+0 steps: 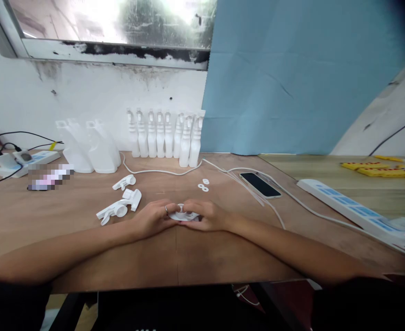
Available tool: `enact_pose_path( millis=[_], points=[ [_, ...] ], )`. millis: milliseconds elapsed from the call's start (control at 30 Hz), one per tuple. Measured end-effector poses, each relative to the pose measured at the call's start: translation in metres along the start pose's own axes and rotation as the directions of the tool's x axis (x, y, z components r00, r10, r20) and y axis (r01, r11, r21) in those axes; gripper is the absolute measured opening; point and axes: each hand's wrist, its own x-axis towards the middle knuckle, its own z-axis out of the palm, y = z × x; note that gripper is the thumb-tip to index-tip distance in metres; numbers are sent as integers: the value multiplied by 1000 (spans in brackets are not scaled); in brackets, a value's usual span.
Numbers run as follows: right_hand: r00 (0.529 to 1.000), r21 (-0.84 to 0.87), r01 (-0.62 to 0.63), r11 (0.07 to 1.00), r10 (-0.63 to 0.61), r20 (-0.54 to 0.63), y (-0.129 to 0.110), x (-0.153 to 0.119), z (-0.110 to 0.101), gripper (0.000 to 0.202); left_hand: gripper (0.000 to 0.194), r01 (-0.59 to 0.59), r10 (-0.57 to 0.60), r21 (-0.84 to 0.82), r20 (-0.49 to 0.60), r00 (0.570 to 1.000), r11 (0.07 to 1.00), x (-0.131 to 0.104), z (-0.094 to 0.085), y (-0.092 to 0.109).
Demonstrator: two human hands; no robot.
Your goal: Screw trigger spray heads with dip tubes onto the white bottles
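Observation:
Both hands meet over the brown table near its front edge. My left hand, with a ring on one finger, is closed on the left side of a small white plastic part. On the other side, my right hand has its fingers wrapped round the same part, which they partly hide. White spray trigger heads lie left of my left hand. Beyond my right hand are several small white discs and some thin clear tubes.
Along the wall stand several white trigger-topped bottles and larger white bottles. A phone, a white cable and a power strip lie rightward. Yellow packets are far right, another power strip far left.

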Motion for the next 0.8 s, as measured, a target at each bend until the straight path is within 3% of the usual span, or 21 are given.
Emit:
enact_pose_path(
  millis=[100, 233, 333, 400, 467, 533, 567, 600, 633, 733, 800],
  points=[
    [999, -11, 35, 999, -35, 20, 2, 0, 0, 28, 23, 14, -14, -33, 12, 1000, 999, 0, -1, 2],
    [994, -36, -37, 999, 41, 104, -2, 4, -4, 28, 21, 169, -164, -74, 65, 984, 983, 1, 0, 5],
    [992, -91, 21, 996, -9, 128, -6, 8, -16, 35, 23, 224, -215, -91, 97, 972, 970, 2, 2, 5],
    [994, -156, 59, 986, -44, 96, -6, 9, -31, 37, 23, 191, -181, -103, 101, 978, 976, 2, 2, 5],
    [999, -280, 28, 959, -16, 43, -1, 10, -52, 27, 22, 158, -148, -111, 94, 985, 981, 3, 2, 6],
    [996, -462, -86, 883, 91, -10, 8, 10, -77, 14, 21, 151, -141, -117, 90, 986, 982, 4, 1, 7],
    [980, -552, -182, 814, 198, -31, 14, 10, -90, 17, 21, 154, -143, -119, 91, 985, 981, 4, 0, 8],
    [934, -634, -310, 708, 351, -65, 20, 9, -102, 21, 21, 161, -150, -122, 95, 984, 979, 4, 0, 9],
    [856, -688, -437, 579, 502, -121, 27, 7, -114, 24, 22, 172, -161, -123, 97, 982, 977, 5, -1, 9],
    [500, -699, -679, 222, 837, -220, 45, -2, -140, 21, 25, 201, -191, -112, 99, 977, 973, 5, -1, 10],
    [340, -682, -721, 124, 921, -192, 55, -11, -149, 14, 26, 199, -189, -96, 104, 976, 975, 6, -1, 9]
  ],
)
